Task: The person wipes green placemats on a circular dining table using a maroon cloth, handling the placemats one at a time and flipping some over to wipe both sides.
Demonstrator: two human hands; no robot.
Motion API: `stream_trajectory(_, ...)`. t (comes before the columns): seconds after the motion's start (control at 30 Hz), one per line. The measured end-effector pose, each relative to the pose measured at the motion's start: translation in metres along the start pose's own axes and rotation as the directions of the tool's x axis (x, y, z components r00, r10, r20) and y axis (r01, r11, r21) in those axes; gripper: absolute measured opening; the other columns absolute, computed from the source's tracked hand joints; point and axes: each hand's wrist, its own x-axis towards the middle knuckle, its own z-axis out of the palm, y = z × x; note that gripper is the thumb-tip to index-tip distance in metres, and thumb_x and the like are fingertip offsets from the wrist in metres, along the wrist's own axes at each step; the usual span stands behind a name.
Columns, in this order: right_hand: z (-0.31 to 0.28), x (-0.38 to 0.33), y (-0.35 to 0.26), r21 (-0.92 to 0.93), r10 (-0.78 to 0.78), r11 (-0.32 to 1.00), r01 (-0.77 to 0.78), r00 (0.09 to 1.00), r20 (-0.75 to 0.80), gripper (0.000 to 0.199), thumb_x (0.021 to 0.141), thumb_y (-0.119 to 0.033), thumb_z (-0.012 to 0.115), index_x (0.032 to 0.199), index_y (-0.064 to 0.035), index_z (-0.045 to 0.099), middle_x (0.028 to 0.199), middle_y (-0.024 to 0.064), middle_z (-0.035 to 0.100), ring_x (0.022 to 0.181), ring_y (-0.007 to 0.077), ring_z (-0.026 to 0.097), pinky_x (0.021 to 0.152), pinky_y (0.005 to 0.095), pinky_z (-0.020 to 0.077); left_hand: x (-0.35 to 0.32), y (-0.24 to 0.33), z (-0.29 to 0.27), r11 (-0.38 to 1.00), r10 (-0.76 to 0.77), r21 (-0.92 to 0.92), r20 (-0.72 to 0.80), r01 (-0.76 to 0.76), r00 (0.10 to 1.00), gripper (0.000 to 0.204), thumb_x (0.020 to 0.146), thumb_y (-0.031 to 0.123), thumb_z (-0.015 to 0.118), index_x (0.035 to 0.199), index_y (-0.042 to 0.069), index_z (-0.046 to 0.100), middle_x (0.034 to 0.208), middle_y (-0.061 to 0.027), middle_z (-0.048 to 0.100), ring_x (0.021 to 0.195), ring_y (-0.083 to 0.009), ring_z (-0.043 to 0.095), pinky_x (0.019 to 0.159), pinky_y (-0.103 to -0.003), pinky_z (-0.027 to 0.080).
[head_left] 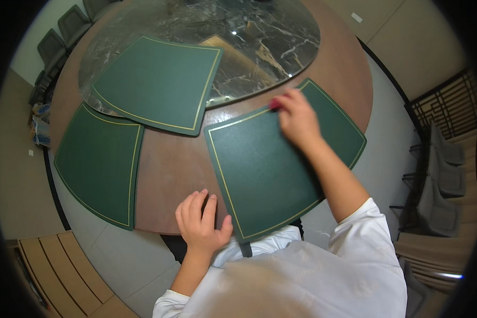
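Note:
My right hand [297, 117] is closed on a small red thing [274, 104], mostly hidden by the fingers, so I cannot make out its kind. It is at the far edge of a green placemat [259, 164] with a gold border line, which lies along the table's near right edge. My left hand [201, 220], empty and with its fingers apart, is over the table's near edge, just left of that placemat. A second green placemat [159, 85] lies partly on the marble turntable. To its left, a third green placemat [98, 169] lies on the brown tabletop.
The round brown table [167, 175] carries a dark marble turntable [281, 42] with white and gold veins. Grey chairs [442, 196] stand along the right wall, and more chairs [53, 50] at the far left. A slatted wooden piece [63, 270] is at lower left.

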Motion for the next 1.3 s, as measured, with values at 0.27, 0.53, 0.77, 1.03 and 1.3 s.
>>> stream_trajectory(0.27, -0.010, 0.043, 0.121, -0.312, 0.352, 0.865, -0.393, 0.918, -0.182, 0.031, 0.101, -0.023, 0.070, 0.128, -0.0153, 0.082, 0.152, 0.0203, 0.067, 0.138, 0.0399, 0.064, 0.113, 0.0523, 0.0553, 0.001, 0.002, 0.008, 0.999, -0.026, 0.018, -0.021, 0.026, 0.999, 0.053, 0.089, 0.047, 0.075, 0.112, -0.001, 0.076, 0.124, -0.0180, 0.073, 0.117, -0.0418, 0.068, 0.101, -0.054, 0.049)
stream_trajectory(0.53, -0.002, 0.003, 0.017, -0.123, 0.141, 0.982, -0.147, 0.989, -0.053, 0.024, 0.098, -0.012, 0.071, 0.121, -0.0110, 0.079, 0.141, 0.0195, 0.068, 0.129, 0.0420, 0.067, 0.104, 0.0502, 0.0592, 0.004, -0.001, 0.006, 0.999, 0.001, 0.032, -0.011, 0.000, 1.000, 0.052, 0.084, 0.044, 0.080, 0.112, 0.000, 0.075, 0.122, -0.0162, 0.072, 0.117, -0.0391, 0.067, 0.100, -0.053, 0.048)
stream_trajectory(0.77, 0.039, -0.103, -0.170, 0.146, -0.332, 0.939, 0.313, 0.933, 0.137, 0.040, 0.086, -0.008, 0.074, 0.125, 0.0000, 0.076, 0.145, 0.0240, 0.066, 0.145, 0.0501, 0.057, 0.122, 0.0597, 0.0475, 0.000, -0.003, 0.004, 1.000, 0.011, -0.027, -0.084, -0.013, 0.996, 0.046, 0.095, 0.032, 0.069, 0.124, -0.004, 0.068, 0.118, -0.0197, 0.071, 0.112, -0.0423, 0.068, 0.100, -0.055, 0.048)
stream_trajectory(1.03, 0.020, -0.093, -0.156, 0.159, -0.253, 0.962, 0.222, 0.944, 0.211, 0.044, 0.085, -0.003, 0.076, 0.129, -0.0049, 0.073, 0.149, 0.0258, 0.061, 0.142, 0.0522, 0.058, 0.120, 0.0606, 0.0482, -0.009, -0.006, 0.008, 0.997, -0.068, -0.045, -0.109, 0.063, 0.992, 0.037, 0.082, 0.016, 0.074, 0.116, 0.001, 0.070, 0.114, -0.0165, 0.072, 0.106, -0.0393, 0.067, 0.099, -0.053, 0.049)
stream_trajectory(1.3, -0.038, -0.025, 0.106, -0.313, 0.218, 0.909, -0.275, 0.954, -0.203, 0.029, 0.104, -0.018, 0.066, 0.129, -0.0166, 0.081, 0.139, 0.0238, 0.070, 0.129, 0.0453, 0.068, 0.110, 0.0511, 0.0557, -0.001, 0.000, 0.003, 0.999, -0.032, -0.037, -0.057, 0.030, 0.998, 0.038, 0.079, 0.024, 0.080, 0.111, 0.003, 0.076, 0.115, -0.0116, 0.072, 0.109, -0.0349, 0.067, 0.100, -0.051, 0.049)
